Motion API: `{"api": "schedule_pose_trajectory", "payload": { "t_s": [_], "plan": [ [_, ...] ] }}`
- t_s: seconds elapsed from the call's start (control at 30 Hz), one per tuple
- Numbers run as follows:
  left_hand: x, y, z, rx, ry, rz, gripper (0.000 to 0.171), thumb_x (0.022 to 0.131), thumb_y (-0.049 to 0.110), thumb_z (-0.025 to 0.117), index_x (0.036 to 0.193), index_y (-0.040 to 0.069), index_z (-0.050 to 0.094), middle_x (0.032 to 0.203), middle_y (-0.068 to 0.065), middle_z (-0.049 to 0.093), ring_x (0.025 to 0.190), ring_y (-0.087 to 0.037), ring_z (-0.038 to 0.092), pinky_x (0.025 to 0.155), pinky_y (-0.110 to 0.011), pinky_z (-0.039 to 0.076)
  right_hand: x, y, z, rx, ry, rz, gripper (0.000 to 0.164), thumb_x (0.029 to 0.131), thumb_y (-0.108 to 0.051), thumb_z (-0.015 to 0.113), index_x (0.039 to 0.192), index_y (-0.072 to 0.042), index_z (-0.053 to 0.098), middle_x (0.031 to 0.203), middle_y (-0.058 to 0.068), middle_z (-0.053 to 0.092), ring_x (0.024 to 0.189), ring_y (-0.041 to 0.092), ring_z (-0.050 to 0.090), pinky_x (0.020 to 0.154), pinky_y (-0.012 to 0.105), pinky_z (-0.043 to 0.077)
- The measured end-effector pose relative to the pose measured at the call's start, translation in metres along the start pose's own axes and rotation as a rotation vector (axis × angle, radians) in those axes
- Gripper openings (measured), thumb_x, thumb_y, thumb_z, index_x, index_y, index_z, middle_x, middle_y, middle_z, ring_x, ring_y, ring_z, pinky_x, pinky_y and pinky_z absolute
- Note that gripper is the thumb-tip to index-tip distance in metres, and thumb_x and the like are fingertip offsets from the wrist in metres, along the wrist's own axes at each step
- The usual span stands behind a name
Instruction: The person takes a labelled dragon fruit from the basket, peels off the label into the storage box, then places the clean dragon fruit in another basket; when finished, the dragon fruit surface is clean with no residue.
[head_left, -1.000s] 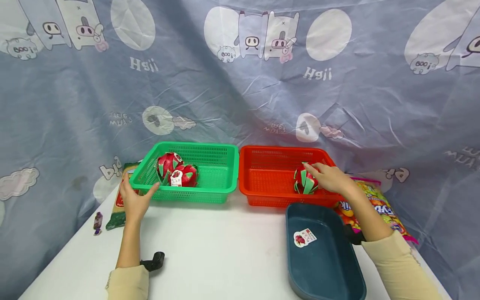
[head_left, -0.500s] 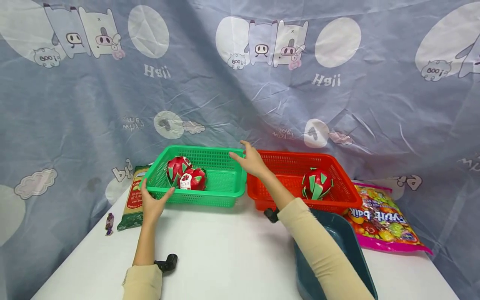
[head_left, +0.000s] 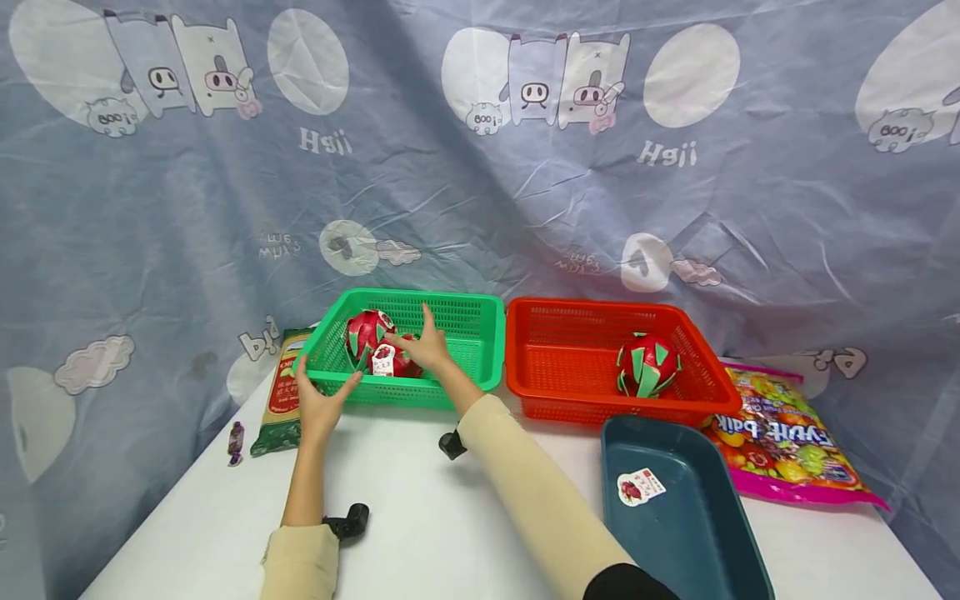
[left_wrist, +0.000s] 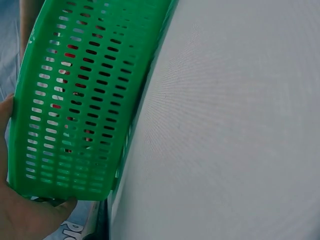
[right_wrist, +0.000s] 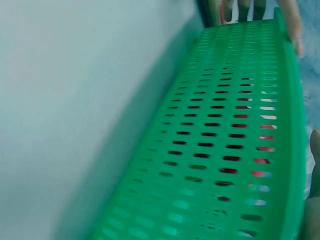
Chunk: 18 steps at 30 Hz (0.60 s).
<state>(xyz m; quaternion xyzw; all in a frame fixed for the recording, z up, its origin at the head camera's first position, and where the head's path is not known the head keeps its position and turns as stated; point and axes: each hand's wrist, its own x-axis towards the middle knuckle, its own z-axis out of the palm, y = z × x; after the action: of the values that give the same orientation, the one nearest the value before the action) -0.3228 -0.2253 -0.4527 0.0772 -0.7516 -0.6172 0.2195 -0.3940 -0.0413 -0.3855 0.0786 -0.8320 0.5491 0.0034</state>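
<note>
front dragon fruit (head_left: 406,364), white label on it: left half of green basket (head_left: 397,394), leaning against or just beside the rear dragon fruit (head_left: 366,330). right hand (head_left: 432,347) is over it, thumb and index spread wide, nothing gripped; one digit overlaps the fruits from above, contact cannot be told. left hand (head_left: 318,410) holds the basket's near left corner, thumb at the front rim, fingers at the end wall; the wrist views agree, the fruit showing only as red through the slots.

risks (judgement): a grasp from above may nudge the front fruit into its neighbour, as the two sit so close; it could roll. loose-looking green scales could catch on a finger or the rim. if the left hand pulled unevenly, the basket might skid.

outward: red basket (head_left: 555,402) just beside, one further dragon fruit (head_left: 648,367) in its right half. teal tray (head_left: 667,508) in front of it, a loose-looking sticker (head_left: 641,487) on its floor. fruit candy bag (head_left: 787,442) at right; green-ended packet (head_left: 281,400) and purple wrapped sweet (head_left: 236,443) at left.

surface: white table (head_left: 420,508), smooth-looking. room: blue-grey cartoon curtain (head_left: 465,200), creased, hung behind and round both sides.
</note>
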Motion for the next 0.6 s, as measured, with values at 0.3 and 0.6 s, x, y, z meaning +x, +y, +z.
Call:
{"api": "schedule_pose_trajectory", "payload": {
  "t_s": [0.3,0.6],
  "plan": [
    [0.000,-0.003,0.001,0.012,0.017,0.006,0.108,0.072,0.040,0.078,0.148,0.021,0.004,0.150,-0.014,0.012,0.136,-0.031,0.014,0.107,-0.052,0.017,0.009,0.017,0.010,0.011,-0.182,0.075,0.091,0.082,-0.047,0.065,0.149,-0.018,0.009,0.148,0.017,0.024,0.132,0.036,0.027,0.101,0.050,0.032],
    [0.000,-0.001,0.000,0.031,0.025,0.018,0.108,0.072,0.043,0.077,0.148,0.021,0.004,0.151,-0.012,0.010,0.137,-0.032,0.011,0.106,-0.054,0.016,0.013,0.018,0.015,-0.057,-0.262,0.071,0.093,0.079,-0.040,0.071,0.149,-0.016,0.014,0.150,0.012,0.021,0.134,0.032,0.023,0.102,0.048,0.031]
  ]
}}
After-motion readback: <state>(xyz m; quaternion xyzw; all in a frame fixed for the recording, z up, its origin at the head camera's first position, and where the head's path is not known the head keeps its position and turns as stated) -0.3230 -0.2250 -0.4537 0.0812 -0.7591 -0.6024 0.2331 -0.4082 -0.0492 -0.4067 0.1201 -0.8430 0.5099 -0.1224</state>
